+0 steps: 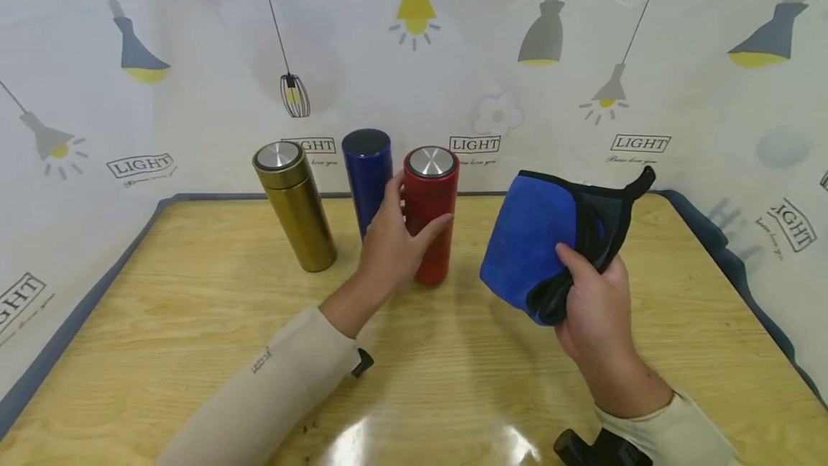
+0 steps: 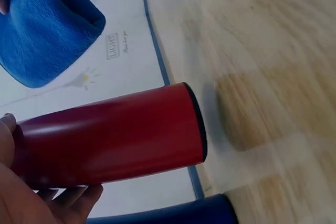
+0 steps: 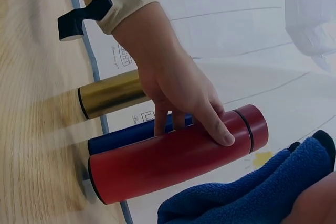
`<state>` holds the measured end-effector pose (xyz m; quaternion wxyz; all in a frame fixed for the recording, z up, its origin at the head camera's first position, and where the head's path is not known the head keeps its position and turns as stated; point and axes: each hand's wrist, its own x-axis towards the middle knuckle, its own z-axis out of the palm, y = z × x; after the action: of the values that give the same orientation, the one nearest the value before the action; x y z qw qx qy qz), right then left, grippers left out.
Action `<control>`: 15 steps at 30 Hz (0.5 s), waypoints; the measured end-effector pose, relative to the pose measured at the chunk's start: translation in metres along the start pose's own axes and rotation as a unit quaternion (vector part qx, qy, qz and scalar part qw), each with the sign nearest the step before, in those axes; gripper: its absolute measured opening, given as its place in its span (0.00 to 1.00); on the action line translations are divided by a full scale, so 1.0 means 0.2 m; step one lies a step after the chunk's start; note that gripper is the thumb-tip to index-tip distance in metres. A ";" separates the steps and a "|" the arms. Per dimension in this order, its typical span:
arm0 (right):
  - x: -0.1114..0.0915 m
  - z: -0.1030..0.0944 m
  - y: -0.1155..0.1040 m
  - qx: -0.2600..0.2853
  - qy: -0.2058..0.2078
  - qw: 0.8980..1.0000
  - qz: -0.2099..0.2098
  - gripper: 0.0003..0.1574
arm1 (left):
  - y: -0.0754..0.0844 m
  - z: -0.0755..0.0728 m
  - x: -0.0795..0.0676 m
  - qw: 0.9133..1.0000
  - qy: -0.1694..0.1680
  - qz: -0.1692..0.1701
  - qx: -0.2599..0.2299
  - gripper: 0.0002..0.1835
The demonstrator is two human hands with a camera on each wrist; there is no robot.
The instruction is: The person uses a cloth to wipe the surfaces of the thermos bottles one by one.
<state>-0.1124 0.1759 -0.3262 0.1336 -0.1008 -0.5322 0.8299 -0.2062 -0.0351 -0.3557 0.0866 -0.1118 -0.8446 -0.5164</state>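
Note:
A red thermos bottle [image 1: 432, 236] with a silver-topped lid is in the grip of my left hand [image 1: 396, 239], thumb across its near side and fingers round the far left. I cannot tell whether its black-edged base [image 2: 198, 124] touches the table. On the right, my right hand [image 1: 598, 300] holds a folded blue towel [image 1: 527, 236] with dark trim, raised above the table and pinched under the thumb. The towel [image 3: 236, 198] hangs close beside the red bottle [image 3: 173, 163] in the right wrist view. A blue thermos bottle [image 1: 369, 178] stands just behind the left hand, partly hidden by it.
To the left of the blue bottle stands a gold thermos bottle [image 1: 300, 221]. All this is on a light wooden table [image 1: 194, 308], backed by a white cloth [image 1: 213, 92] printed with hanging lamps. Dark-blue edging [image 1: 724, 250] runs along the table's back and sides.

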 end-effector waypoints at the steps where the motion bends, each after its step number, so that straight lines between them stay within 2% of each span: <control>1: -0.01 0.00 0.00 -0.005 -0.005 1.000 0.006 0.20 | 0.00 -0.01 -0.02 1.000 -0.003 -0.002 0.001 0.47; 8: -0.08 0.01 -0.01 -0.036 -0.050 0.998 0.032 0.22 | 0.01 -0.09 -0.16 0.999 -0.031 0.009 -0.004 0.47; 15: -0.12 0.02 0.00 -0.046 -0.078 0.996 -0.001 0.21 | 0.05 -0.10 -0.25 0.998 -0.045 0.034 0.008 0.47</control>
<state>-0.0907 0.1641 -0.3232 0.0878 -0.0408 -0.5785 0.8099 -0.1549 -0.0543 -0.3518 0.0666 -0.1635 -0.8473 -0.5009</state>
